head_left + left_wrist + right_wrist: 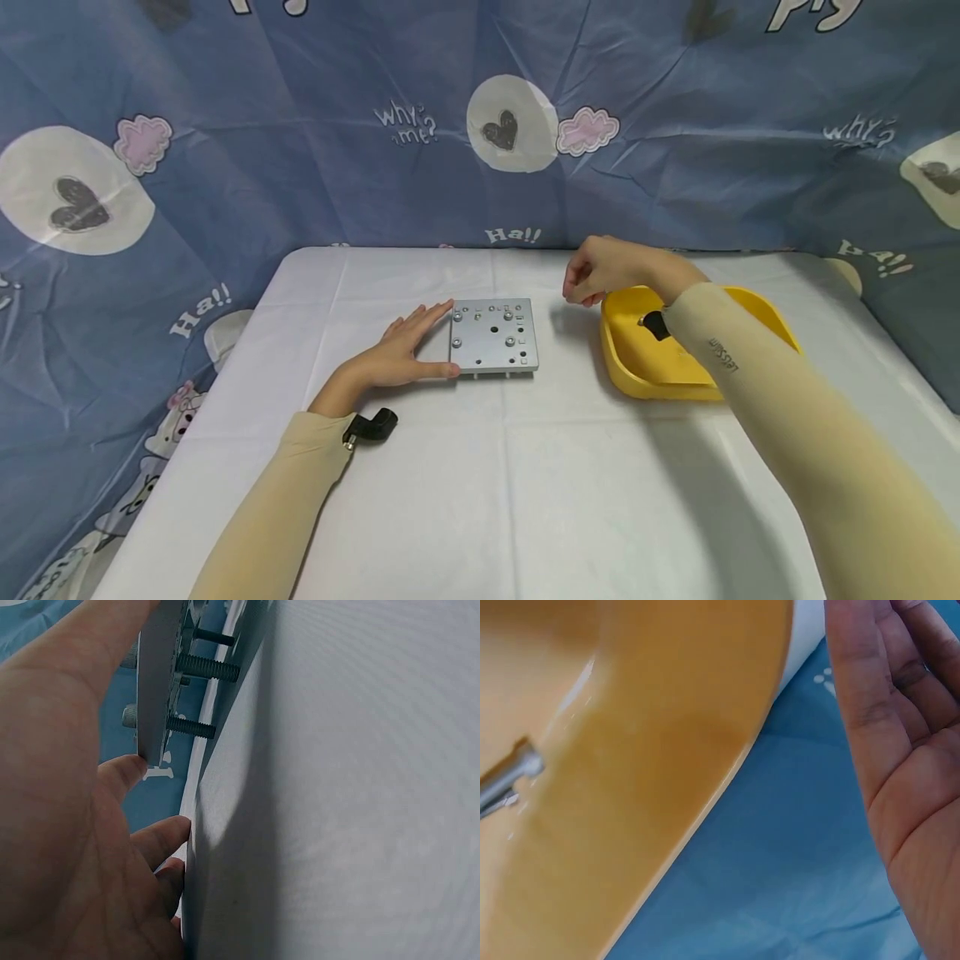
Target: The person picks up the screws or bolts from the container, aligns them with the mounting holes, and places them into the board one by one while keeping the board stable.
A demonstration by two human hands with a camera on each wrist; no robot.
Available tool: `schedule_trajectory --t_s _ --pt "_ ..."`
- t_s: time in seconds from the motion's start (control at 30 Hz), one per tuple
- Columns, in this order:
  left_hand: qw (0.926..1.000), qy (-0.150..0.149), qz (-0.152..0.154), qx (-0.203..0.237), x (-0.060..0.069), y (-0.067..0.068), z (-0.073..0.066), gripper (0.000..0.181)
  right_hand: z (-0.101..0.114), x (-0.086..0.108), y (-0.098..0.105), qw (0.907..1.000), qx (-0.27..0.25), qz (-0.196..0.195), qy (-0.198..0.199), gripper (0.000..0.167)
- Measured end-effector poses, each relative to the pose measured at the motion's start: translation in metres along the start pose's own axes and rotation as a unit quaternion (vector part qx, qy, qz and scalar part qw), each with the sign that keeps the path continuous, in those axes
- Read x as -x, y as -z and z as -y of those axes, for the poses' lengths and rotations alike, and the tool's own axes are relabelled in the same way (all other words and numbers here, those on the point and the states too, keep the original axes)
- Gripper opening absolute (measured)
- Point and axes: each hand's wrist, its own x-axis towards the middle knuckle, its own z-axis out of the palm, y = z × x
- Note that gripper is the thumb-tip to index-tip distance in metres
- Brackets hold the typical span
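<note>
Head view: a silver plate (pixel 487 354) is sitting over the white cloth (pixel 420 500), its drilled face turning upward and bolt heads (pixel 510 342) standing on it. The left hand (pixel 397 354) is spanning the plate's left edge, thumb and forefinger spreading apart and touching near the near and far corners. To the plate's right, a yellow tray (pixel 637 387) is standing apart from it. The right hand (pixel 611 268) is hanging above the tray's far left corner, fingers curling downward; I cannot tell whether they are holding anything.

Left wrist view: the plate is showing edge-on, threaded bolts (pixel 208 667) projecting toward the cloth; contact is not showing clearly. The forefinger is touching the plate's edge.

Right wrist view: the tray is filling the left side; the right hand is appearing apart from its rim, fingertips running out of frame. A blurred metal piece (pixel 517 772) is showing against the yellow.
</note>
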Motion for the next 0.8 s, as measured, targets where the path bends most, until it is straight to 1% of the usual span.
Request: schedule_trajectory --t_s 0.13,0.3,0.57,0.8 --pt "1.0000 -0.002 0.001 0.000 0.000 0.000 0.000 0.113 -0.009 0.009 0.004 0.9998 -0.018 -0.006 -0.008 0.011" --pt "1.0000 -0.001 0.001 0.002 0.000 0.001 0.001 0.113 -0.020 0.019 0.010 0.9991 -0.038 -0.008 -0.018 0.018" --pt "1.0000 -0.002 -0.003 0.002 -0.001 0.000 0.001 0.113 -0.039 0.031 0.015 0.9987 -0.033 -0.004 -0.039 0.022" --pt "1.0000 -0.004 -0.002 -0.001 -0.001 0.000 0.001 0.114 -0.054 0.041 0.018 0.9979 -0.020 -0.005 -0.061 0.029"
